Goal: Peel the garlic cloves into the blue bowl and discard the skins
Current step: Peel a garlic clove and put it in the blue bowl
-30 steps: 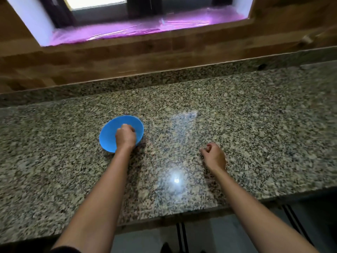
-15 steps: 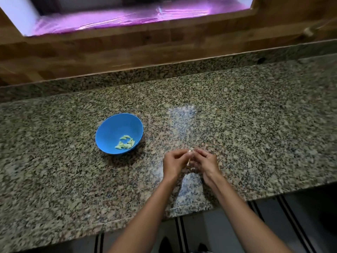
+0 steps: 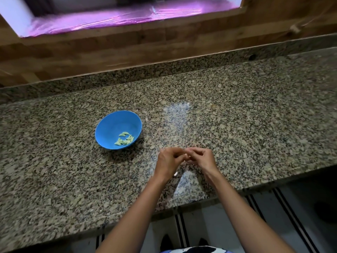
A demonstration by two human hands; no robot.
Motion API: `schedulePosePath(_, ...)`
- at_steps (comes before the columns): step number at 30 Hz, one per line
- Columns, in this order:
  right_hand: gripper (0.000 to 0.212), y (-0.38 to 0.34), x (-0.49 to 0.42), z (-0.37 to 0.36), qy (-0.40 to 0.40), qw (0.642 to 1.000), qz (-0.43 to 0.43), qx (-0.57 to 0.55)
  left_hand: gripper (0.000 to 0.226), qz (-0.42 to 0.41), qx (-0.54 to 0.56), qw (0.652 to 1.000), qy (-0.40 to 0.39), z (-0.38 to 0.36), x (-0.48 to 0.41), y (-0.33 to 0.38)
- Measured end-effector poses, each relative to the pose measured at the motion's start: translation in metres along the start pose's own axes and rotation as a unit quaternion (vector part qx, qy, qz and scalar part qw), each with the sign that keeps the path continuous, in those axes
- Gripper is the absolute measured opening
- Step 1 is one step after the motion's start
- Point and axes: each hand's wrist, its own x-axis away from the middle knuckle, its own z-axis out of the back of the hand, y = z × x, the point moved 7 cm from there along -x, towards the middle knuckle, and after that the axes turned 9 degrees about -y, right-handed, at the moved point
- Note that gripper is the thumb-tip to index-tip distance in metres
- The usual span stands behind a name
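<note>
Left hand (image 3: 168, 158) and right hand (image 3: 201, 157) meet over the bench (image 3: 255, 125), curled fingers pinching a blurred pale bit (image 3: 185, 161). Peeled cloves (image 3: 125, 139) lie in the bowl (image 3: 113, 125).

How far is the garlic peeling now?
Done: several peeled cloves lie in the bowl. In hand: the left hand and right hand pinch something small between them over the counter, probably a clove; it is blurred. Left: drop it in, discard skins. No other garlic or skins show.
</note>
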Motion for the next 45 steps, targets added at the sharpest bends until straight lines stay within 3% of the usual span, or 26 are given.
schedulePosePath(7, 0.012, 0.005, 0.005, -0.002, 0.022, 0.998, -0.006, -0.056, 0.014, -0.009, -0.054, 0.998, -0.014, -0.003, 0.003, 0.011)
schedulePosePath(11, 0.017, 0.007, 0.004, -0.004, 0.026, 0.998, -0.001, -0.052, 0.015, 0.021, -0.005, 1.0, 0.013, -0.005, 0.002, 0.001)
schedulePosePath(14, 0.018, 0.007, 0.002, -0.005, 0.024, 0.998, -0.006, -0.051, 0.012, 0.091, 0.127, 0.987, 0.024, -0.006, 0.002, -0.013)
schedulePosePath(16, 0.019, 0.008, 0.0, -0.002, 0.019, 0.998, -0.017, -0.053, 0.01, 0.162, 0.296, 0.941, 0.019, -0.007, 0.003, -0.028)
schedulePosePath(18, 0.022, 0.007, -0.002, 0.005, 0.031, 0.999, -0.015, -0.019, 0.009, 0.198, 0.38, 0.902, 0.046, 0.001, 0.007, -0.042)
schedulePosePath(20, 0.018, 0.0, -0.004, 0.021, 0.082, 0.987, 0.001, 0.141, 0.01, 0.213, 0.286, 0.932, 0.057, 0.013, 0.007, -0.058)
schedulePosePath(23, 0.013, -0.011, -0.007, 0.039, 0.12, 0.933, 0.002, 0.34, 0.007, 0.2, 0.058, 0.978, 0.014, 0.024, 0.001, -0.06)
schedulePosePath(27, 0.028, -0.011, -0.017, 0.039, 0.101, 0.885, -0.025, 0.455, 0.002, 0.189, -0.101, 0.976, -0.022, 0.024, -0.014, -0.048)
schedulePosePath(29, 0.04, -0.013, -0.017, 0.034, 0.122, 0.834, -0.03, 0.537, 0.009, 0.19, -0.161, 0.968, -0.026, 0.022, -0.02, -0.041)
schedulePosePath(31, 0.043, -0.024, -0.012, 0.023, 0.161, 0.789, 0.024, 0.592, 0.017, 0.18, -0.216, 0.96, -0.018, 0.016, -0.022, -0.039)
schedulePosePath(33, 0.035, -0.033, -0.006, 0.004, 0.152, 0.807, 0.132, 0.555, 0.018, 0.166, -0.236, 0.957, -0.015, 0.015, -0.02, -0.037)
schedulePosePath(35, 0.028, -0.029, -0.007, -0.014, 0.071, 0.865, 0.164, 0.469, 0.011, 0.171, -0.169, 0.97, -0.024, 0.019, -0.018, -0.044)
schedulePosePath(39, 0.024, -0.008, -0.015, -0.04, -0.099, 0.924, 0.085, 0.359, 0.01, 0.113, 0.137, 0.983, -0.053, 0.031, -0.004, -0.034)
schedulePosePath(42, 0.02, -0.004, -0.019, -0.043, -0.171, 0.955, 0.024, 0.242, 0.01, 0.057, 0.115, 0.99, -0.063, 0.031, 0.001, -0.023)
schedulePosePath(45, 0.017, -0.009, -0.02, -0.043, -0.229, 0.948, -0.014, 0.222, 0.008, 0.046, 0.077, 0.996, -0.011, 0.037, 0.003, -0.023)
